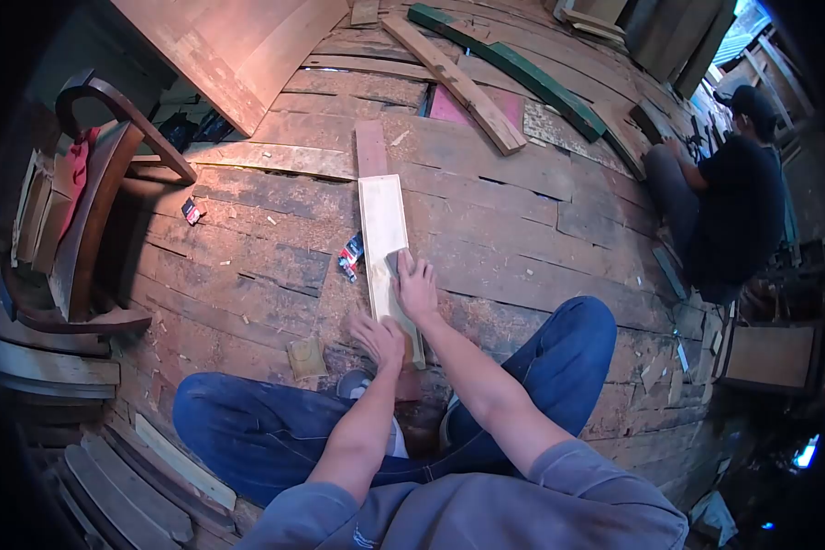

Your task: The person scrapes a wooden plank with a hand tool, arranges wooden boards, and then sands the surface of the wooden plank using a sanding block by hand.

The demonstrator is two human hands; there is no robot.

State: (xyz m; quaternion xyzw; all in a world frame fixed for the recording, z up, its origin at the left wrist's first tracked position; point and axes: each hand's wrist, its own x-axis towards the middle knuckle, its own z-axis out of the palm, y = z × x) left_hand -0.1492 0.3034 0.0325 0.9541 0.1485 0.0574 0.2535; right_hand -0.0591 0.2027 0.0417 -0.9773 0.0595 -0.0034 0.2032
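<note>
A pale wooden panel with a raised border lies lengthwise between my legs, on top of a longer reddish board. My right hand presses a small dark grey piece of sandpaper against the panel's right side; its exact shape is partly hidden by the fingers. Lower down, my left hand rests on the panel's left edge with its fingers spread, holding nothing. Beside the panel on the left is a small blue, red and white packet.
Sawdust and chips cover the plank floor. A curved wooden chair part stands left, near a large board. Ahead lie a timber and a green beam. Another person sits at the right.
</note>
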